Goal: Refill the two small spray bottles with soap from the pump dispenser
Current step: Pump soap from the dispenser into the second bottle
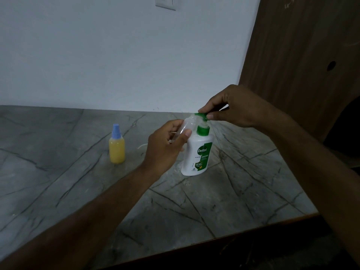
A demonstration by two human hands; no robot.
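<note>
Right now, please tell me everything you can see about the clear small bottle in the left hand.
The clear small bottle looks like see-through plastic and seems empty, with no cap on it. The left hand grips its body, thumb across the front, and holds it tilted above the counter. Its open mouth points up toward the green nozzle of the soap dispenser, right beside it. The right hand holds that pump head. The bottle's lower part is hidden by the fingers.

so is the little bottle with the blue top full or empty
Nearly full: yellow liquid fills the bottle almost to its shoulder, just under the blue cap. It stands upright on the counter, capped, with neither hand touching it.
</note>
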